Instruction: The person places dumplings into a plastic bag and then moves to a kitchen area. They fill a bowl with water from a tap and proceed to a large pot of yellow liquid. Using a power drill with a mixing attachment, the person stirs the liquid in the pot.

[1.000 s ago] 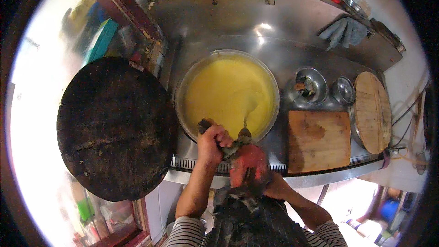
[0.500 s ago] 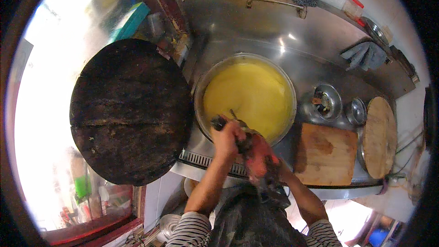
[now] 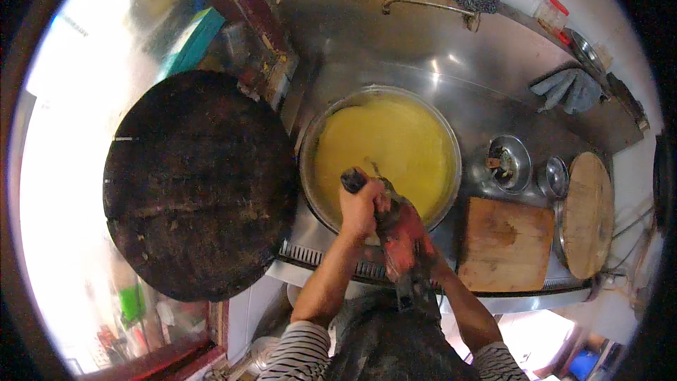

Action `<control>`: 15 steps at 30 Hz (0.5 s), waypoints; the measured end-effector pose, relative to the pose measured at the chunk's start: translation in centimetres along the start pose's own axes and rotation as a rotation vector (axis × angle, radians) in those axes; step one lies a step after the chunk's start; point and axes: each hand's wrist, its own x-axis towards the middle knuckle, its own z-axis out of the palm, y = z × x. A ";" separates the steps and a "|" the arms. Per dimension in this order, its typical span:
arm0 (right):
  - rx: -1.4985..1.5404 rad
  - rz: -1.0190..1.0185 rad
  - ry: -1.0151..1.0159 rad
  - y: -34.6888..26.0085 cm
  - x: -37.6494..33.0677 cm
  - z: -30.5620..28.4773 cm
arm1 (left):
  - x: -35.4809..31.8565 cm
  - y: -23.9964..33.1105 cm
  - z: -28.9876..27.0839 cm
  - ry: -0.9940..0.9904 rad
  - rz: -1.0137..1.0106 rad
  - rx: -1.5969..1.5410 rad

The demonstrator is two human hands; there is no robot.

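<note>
Shifts up and right over round steel pot [image 3: 458,162] of yellow liquid [image 3: 395,134], mid-frame, with left hand [image 3: 362,206] wrapped tightly round black handle [image 3: 354,180] of red-and-black power tool [image 3: 403,240]. Cannot tell right hand [image 3: 437,268] fingers, mostly hidden.

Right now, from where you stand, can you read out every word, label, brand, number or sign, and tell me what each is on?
None can be read.
Red and black power tool: blurred, no lettering legible.
Red-lidded jar: too small to make out any label.
Teal box: no legible writing.
Faint marks at the bright upper left: too blurred to tell if they are writing.
</note>
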 end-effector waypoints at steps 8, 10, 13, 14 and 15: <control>-0.711 -0.003 -0.111 -11.1 -1.0 6.4 | 3.2 2.4 -4.1 0.099 -0.183 -0.092; -0.533 0.310 -0.080 -7.6 0.6 3.2 | 2.5 1.9 -1.4 0.082 -0.051 -0.040; -0.596 0.010 0.059 -0.2 1.8 -1.7 | 1.1 0.9 -1.2 0.022 -0.135 -0.130; -0.699 -0.023 0.078 -4.3 -0.1 1.8 | 2.7 0.6 -4.0 0.011 -0.172 -0.165; -0.784 -0.027 0.111 -6.7 -2.6 5.0 | 3.0 -0.4 -6.5 0.005 -0.245 -0.196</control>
